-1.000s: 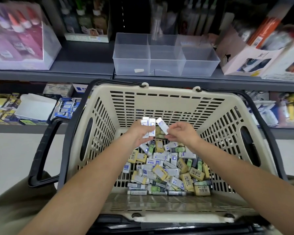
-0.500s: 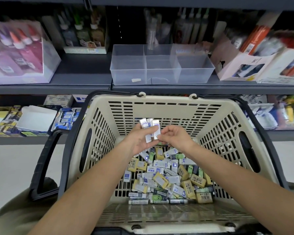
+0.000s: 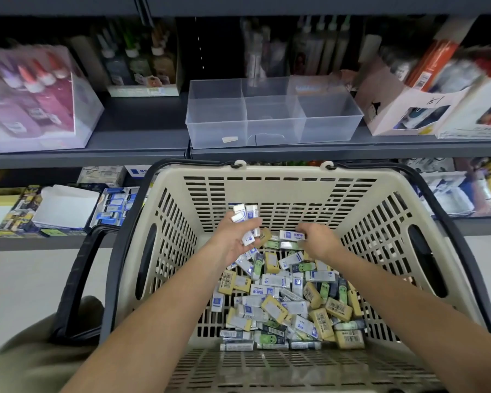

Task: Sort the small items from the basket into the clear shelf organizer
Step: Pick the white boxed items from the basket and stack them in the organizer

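Erasers [image 3: 284,302] heaped in basket [image 3: 281,177], organizer [image 3: 216,120] shelved

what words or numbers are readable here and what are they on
"51" (handwritten, tilted, uncertain): on the pale cardboard box right of the clear organizer
blue labels on the white items the left hand holds: blurred
blue print on the single white item the right hand pinches: blurred
barcodes and print on the loose items in the basket: too small
organizer's sticker: unreadable

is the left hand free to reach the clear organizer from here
Probably yes: the left hand holds white erasers above the pile, and only the far wall of the basket lies between it and the open-topped clear organizer on the shelf.
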A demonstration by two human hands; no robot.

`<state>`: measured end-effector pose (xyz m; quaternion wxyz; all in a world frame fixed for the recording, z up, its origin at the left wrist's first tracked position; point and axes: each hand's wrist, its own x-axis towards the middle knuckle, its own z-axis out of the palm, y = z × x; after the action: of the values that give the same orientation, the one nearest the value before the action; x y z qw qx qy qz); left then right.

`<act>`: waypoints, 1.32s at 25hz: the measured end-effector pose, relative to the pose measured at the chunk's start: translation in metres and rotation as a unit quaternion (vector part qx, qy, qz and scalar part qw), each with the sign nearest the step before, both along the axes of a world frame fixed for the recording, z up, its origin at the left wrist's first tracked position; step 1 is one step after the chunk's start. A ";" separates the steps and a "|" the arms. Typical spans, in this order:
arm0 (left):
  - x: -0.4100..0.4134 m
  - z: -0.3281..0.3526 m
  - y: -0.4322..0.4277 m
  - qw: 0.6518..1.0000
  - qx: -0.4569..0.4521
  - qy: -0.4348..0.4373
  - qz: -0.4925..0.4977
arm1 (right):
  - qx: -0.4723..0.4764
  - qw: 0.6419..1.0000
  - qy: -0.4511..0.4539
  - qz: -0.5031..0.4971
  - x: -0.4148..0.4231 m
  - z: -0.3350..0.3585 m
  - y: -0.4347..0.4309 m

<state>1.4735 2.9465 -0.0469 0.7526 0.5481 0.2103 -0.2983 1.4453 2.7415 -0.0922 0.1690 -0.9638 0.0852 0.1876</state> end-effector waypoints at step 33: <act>0.080 0.119 0.119 0.963 0.040 -0.260 0.057 | 0.154 0.962 -0.163 0.154 0.175 0.185 0.134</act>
<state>1.5535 3.0655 0.0720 0.7748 0.6232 0.0502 -0.0936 1.6200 2.8753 0.0931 0.2958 -0.9453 -0.1226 0.0620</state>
